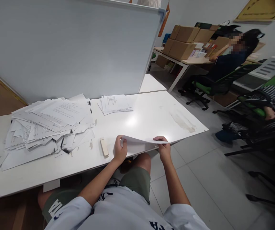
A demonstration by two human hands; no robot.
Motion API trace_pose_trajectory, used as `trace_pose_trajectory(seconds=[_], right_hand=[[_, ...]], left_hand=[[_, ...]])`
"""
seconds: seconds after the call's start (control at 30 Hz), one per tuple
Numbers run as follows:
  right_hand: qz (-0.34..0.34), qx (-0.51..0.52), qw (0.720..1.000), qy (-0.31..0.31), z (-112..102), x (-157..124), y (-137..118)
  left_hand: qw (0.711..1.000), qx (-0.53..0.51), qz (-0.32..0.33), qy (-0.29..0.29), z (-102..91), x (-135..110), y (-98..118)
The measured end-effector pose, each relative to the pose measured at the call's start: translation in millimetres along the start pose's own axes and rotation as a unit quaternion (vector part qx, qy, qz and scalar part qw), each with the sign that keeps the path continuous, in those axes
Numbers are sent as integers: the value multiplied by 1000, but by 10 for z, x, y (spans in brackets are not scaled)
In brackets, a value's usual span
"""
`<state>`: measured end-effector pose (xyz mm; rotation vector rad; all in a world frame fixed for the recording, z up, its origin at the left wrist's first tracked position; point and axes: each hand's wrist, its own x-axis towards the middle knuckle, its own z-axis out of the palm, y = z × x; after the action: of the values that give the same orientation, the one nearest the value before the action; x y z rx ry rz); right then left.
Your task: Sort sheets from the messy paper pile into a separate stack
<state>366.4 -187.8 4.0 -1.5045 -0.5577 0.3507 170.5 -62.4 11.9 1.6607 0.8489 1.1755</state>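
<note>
My left hand (120, 149) and my right hand (163, 147) each pinch the near edge of a white sheet of paper (149, 119) that lies on the white table (118, 127). The near edge is lifted a little off the tabletop at the table's front edge. A small beige stapler-like object (104, 147) lies just left of my left hand. Further left spreads a big messy pile of printed papers (48, 126). A small neat stack of printed sheets (115, 103) rests at the back, by the whiteboard.
A large whiteboard (75, 44) stands along the table's far side. To the right, a person (230, 57) sits in an office chair near a desk with cardboard boxes (182, 41). Green-backed chairs (252, 102) and tiled floor lie right of the table.
</note>
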Motion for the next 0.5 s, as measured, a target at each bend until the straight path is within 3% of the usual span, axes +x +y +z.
trace_pose_trajectory(seconds=[0.1, 0.23, 0.33, 0.5], right_hand=[[11, -17, 1000, -12, -107, -12, -72], [4, -13, 999, -31, -314, -174, -254], [50, 23, 995, -89, -355, -402, -364], [195, 51, 956, -213, -128, -812, -304]], left_hand=[[1000, -1, -20, -6, -41, -38, 128], [990, -74, -117, -14, -207, -261, 466], [975, -113, -182, -51, -500, -504, 615], [972, 22, -233, 14, -1054, -893, 584]])
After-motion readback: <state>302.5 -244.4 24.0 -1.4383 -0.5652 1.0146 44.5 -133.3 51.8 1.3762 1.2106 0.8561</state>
